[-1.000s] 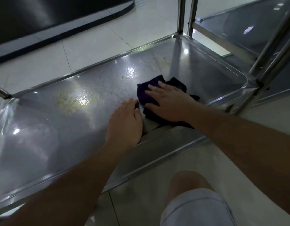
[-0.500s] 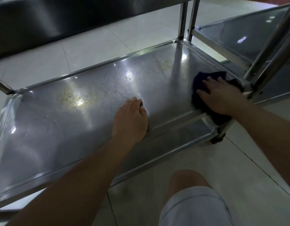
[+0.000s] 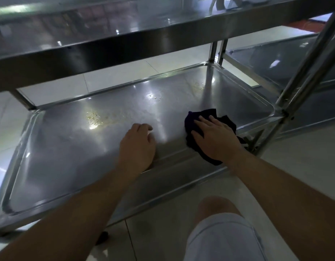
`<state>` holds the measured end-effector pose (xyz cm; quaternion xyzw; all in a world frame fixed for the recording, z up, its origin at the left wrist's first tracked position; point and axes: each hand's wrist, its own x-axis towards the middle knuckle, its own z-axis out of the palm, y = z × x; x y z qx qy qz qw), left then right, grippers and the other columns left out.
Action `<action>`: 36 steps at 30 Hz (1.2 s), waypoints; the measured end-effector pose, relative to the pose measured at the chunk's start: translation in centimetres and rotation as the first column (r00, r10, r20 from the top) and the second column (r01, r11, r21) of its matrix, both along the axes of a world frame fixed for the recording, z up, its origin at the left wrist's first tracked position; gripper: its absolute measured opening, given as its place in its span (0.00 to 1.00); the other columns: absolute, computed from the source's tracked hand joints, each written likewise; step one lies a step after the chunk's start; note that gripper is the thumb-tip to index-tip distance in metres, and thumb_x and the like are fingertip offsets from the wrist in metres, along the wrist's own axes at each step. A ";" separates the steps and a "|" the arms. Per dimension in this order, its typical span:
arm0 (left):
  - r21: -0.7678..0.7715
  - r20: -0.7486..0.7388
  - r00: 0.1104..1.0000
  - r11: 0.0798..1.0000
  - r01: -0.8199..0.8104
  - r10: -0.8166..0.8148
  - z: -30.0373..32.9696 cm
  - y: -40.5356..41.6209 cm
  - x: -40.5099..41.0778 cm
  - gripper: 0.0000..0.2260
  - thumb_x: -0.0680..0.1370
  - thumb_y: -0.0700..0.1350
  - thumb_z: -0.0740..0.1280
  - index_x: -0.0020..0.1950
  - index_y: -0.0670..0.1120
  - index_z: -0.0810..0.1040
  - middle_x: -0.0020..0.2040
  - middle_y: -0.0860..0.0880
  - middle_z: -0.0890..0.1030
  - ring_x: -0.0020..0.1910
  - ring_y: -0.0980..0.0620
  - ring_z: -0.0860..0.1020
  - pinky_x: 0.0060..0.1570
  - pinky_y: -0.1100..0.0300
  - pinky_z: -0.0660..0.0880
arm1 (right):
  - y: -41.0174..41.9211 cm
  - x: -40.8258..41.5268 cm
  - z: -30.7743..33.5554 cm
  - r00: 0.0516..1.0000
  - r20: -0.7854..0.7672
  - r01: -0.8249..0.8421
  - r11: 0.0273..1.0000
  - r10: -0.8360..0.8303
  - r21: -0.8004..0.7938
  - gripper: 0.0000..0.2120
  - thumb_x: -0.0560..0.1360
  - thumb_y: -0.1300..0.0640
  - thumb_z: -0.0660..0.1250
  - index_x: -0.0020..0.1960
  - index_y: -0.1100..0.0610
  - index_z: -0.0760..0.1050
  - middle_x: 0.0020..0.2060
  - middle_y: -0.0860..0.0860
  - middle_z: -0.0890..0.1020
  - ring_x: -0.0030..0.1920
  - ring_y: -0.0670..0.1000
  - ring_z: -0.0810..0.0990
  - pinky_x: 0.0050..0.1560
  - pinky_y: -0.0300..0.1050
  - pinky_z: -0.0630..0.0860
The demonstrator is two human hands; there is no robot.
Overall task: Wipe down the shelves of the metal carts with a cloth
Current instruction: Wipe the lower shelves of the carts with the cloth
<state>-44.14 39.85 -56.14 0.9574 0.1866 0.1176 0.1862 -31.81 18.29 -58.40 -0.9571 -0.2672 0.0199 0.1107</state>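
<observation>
Steel shelf, yellowish stains, dark cloth, tiled floor.

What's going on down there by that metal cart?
A person is crouched at a metal cart, wiping its bottom shelf. The right hand presses a dark cloth flat near the shelf's right end, while the left hand rests bare on the shelf beside it. Yellowish stains farther left and toward the back are not yet wiped away.
</observation>
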 end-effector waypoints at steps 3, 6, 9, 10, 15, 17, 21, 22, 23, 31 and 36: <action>0.085 -0.070 0.998 0.996 0.013 -0.007 0.5 4.4 -5.2 0.16 0.84 0.47 0.59 0.69 0.45 0.79 0.68 0.44 0.77 0.64 0.41 0.78 0.64 0.45 0.74 | 0.3 0.1 -0.2 1.000 0.012 0.018 1.000 -0.018 0.002 0.28 0.85 0.37 0.49 0.82 0.45 0.62 0.82 0.44 0.62 0.82 0.52 0.57 0.80 0.54 0.55; 0.152 -0.104 0.992 0.987 -0.053 0.069 0.4 8.6 -10.6 0.19 0.84 0.53 0.57 0.68 0.47 0.79 0.68 0.46 0.78 0.64 0.41 0.77 0.64 0.44 0.74 | 0.4 0.4 -0.6 0.999 0.020 0.026 1.000 -0.026 -0.010 0.28 0.85 0.37 0.49 0.82 0.46 0.62 0.82 0.44 0.62 0.82 0.52 0.58 0.80 0.54 0.57; 0.180 -0.151 0.978 0.977 -0.114 0.142 -0.7 11.3 -14.3 0.18 0.85 0.53 0.60 0.72 0.48 0.76 0.73 0.46 0.75 0.70 0.42 0.74 0.67 0.43 0.71 | 0.8 -0.1 -0.8 0.998 0.029 0.057 0.998 -0.056 -0.007 0.30 0.84 0.37 0.48 0.82 0.46 0.63 0.82 0.46 0.62 0.82 0.53 0.58 0.80 0.55 0.57; 0.177 -0.163 0.975 0.977 -0.121 0.150 -1.1 11.5 -14.8 0.19 0.86 0.53 0.58 0.73 0.47 0.75 0.74 0.45 0.75 0.71 0.42 0.73 0.69 0.43 0.70 | 1.2 -0.6 -0.7 0.998 0.025 0.064 0.998 -0.064 -0.010 0.31 0.84 0.36 0.48 0.82 0.47 0.62 0.82 0.46 0.62 0.82 0.53 0.57 0.80 0.55 0.57; 0.153 -0.147 0.982 0.984 -0.096 0.118 -2.1 11.3 -14.8 0.26 0.84 0.54 0.48 0.73 0.42 0.75 0.72 0.41 0.75 0.72 0.40 0.71 0.73 0.45 0.67 | 7.1 -7.4 -0.3 0.996 0.076 -0.045 0.998 0.043 0.031 0.37 0.80 0.28 0.46 0.79 0.48 0.69 0.79 0.47 0.68 0.81 0.55 0.63 0.77 0.57 0.63; 0.150 -0.139 0.985 0.985 -0.085 0.106 -2.1 11.4 -15.0 0.25 0.86 0.53 0.48 0.74 0.42 0.74 0.73 0.41 0.75 0.72 0.41 0.71 0.74 0.45 0.66 | 10.5 -11.3 -0.8 0.983 0.134 -0.141 0.986 0.129 0.085 0.36 0.79 0.27 0.49 0.75 0.47 0.74 0.76 0.47 0.73 0.78 0.54 0.68 0.74 0.57 0.66; 0.105 -0.102 0.988 0.989 -0.108 0.119 -2.4 11.7 -15.2 0.20 0.88 0.48 0.54 0.76 0.42 0.73 0.75 0.42 0.73 0.75 0.41 0.68 0.76 0.46 0.62 | 16.3 -16.2 -1.9 0.945 0.248 -0.258 0.951 0.212 0.169 0.28 0.80 0.31 0.57 0.67 0.47 0.81 0.67 0.46 0.82 0.71 0.52 0.76 0.69 0.53 0.71; 0.091 -0.109 0.987 0.990 -0.109 0.119 -2.4 11.7 -15.1 0.20 0.88 0.48 0.55 0.77 0.42 0.72 0.75 0.42 0.73 0.75 0.42 0.67 0.77 0.46 0.62 | 17.0 -16.7 -2.1 0.939 0.264 -0.272 0.943 0.218 0.189 0.25 0.81 0.33 0.59 0.65 0.48 0.82 0.66 0.47 0.83 0.70 0.52 0.77 0.67 0.52 0.72; 0.082 -0.118 0.986 0.991 -0.111 0.120 -2.5 11.8 -15.2 0.20 0.88 0.48 0.54 0.78 0.43 0.72 0.76 0.42 0.72 0.76 0.42 0.67 0.77 0.46 0.62 | 17.5 -17.0 -2.2 0.935 0.271 -0.288 0.936 0.229 0.201 0.23 0.81 0.34 0.60 0.63 0.48 0.83 0.64 0.47 0.84 0.69 0.52 0.78 0.66 0.52 0.73; -0.047 -0.268 0.963 0.998 -0.028 0.014 -0.8 13.0 -15.5 0.22 0.88 0.51 0.53 0.80 0.44 0.66 0.80 0.41 0.63 0.80 0.40 0.60 0.80 0.44 0.57 | 18.7 -16.3 -0.4 0.914 0.257 -0.338 0.940 0.315 0.051 0.19 0.81 0.40 0.63 0.58 0.52 0.84 0.58 0.51 0.87 0.59 0.57 0.82 0.56 0.52 0.78; -0.070 -0.399 0.915 0.993 -0.095 0.059 3.1 12.6 -20.3 0.25 0.87 0.55 0.54 0.83 0.50 0.57 0.85 0.48 0.53 0.84 0.47 0.49 0.80 0.49 0.49 | 20.4 -16.4 5.9 0.930 0.045 -0.348 0.914 0.365 -0.209 0.20 0.82 0.40 0.63 0.49 0.55 0.83 0.40 0.55 0.85 0.43 0.59 0.82 0.42 0.50 0.76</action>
